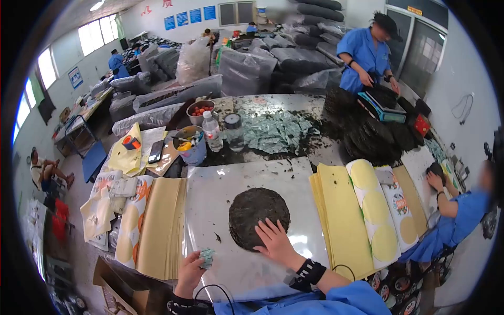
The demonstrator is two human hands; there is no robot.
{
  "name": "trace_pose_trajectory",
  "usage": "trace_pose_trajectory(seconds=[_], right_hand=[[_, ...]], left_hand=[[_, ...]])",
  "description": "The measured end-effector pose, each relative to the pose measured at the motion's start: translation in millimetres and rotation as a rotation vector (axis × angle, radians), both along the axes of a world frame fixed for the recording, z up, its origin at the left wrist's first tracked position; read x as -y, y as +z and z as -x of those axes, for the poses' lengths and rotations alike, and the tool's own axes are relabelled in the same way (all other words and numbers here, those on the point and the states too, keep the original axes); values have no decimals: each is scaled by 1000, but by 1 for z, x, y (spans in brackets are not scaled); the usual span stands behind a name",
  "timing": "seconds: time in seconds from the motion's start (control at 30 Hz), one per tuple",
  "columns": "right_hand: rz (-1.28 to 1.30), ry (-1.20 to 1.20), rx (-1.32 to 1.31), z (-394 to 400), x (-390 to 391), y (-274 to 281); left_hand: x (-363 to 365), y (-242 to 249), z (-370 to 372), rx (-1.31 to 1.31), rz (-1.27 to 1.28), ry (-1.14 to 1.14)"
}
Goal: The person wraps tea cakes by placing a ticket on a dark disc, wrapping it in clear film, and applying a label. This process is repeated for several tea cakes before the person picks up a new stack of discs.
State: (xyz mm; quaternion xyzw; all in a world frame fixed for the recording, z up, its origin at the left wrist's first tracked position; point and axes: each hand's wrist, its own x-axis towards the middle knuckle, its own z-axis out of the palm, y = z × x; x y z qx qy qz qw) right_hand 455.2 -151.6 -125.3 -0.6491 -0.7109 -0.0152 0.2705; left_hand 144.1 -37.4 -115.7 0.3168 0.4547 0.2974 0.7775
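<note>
A round, dark, flat cake of pressed seaweed or tea leaf [252, 210] lies on the white tabletop [210, 194] in front of me. My right hand [278, 242] rests on its lower right part, fingers spread flat. Left of it, near the table's front edge, my left hand [191, 270] is closed round small pale green printed packets [207, 258]. Some dark crumbs lie beside the cake.
Brown paper stacks [163, 226] and yellow sheets [336, 210] flank the work spot. Behind are a heap of green packets [275, 131], a water bottle [211, 131], a bucket of tools [191, 149] and piled dark cakes [370, 139]. Co-workers stand at the right.
</note>
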Motion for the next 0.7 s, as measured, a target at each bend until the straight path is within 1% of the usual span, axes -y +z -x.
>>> trace_pose_trajectory(seconds=[0.03, 0.07, 0.1, 0.13, 0.17, 0.2, 0.27, 0.3, 0.33, 0.37, 0.43, 0.47, 0.53, 0.57, 0.63, 0.67, 0.7], right_hand=[[-18, -16, -75, -1, 2, -4], [-12, 4, -67, -5, 3, -9], [22, 16, -251, -13, 4, -16], [54, 22, -434, -19, 4, -23], [20, -52, -423, -10, 5, 4], [20, -48, -413, -4, 3, 14], [71, -28, 57, 7, 2, 21], [62, -27, 126, 11, 0, 18], [59, -31, 130, 7, -2, 16], [39, -22, 55, 4, -3, 18], [-27, -23, -86, -4, 1, 23], [-26, -17, -85, -7, 6, 28], [-80, -91, -477, -15, 15, 38], [-105, -138, -540, -17, 19, 40], [-109, -134, -551, -21, 22, 35], [-126, -165, -587, -20, 25, 33], [-114, -162, -555, -17, 26, 37]], left_hand=[[-5, 3, -6, 12, -2, 20], [-9, 5, -12, -62, -79, -66], [-13, 8, -18, -138, -154, -157], [-16, 13, -28, -130, -151, -148], [-20, 21, -45, -123, -222, -179], [-25, 28, -60, -118, -290, -213], [-27, 37, -78, -111, -319, -239], [-27, 39, -84, -104, -330, -211], [-29, 40, -88, -96, -346, -182], [-29, 37, -86, -94, -349, -184], [-24, 26, -74, -61, -244, -79], [-23, 23, -72, -60, -243, -73], [-20, 16, -73, -30, -301, -18], [-19, 12, -81, -17, -298, 7], [-17, 3, -114, -113, -518, -117], [-17, 2, -131, -108, -510, -108], [-18, 3, -147, -193, -613, -123]])
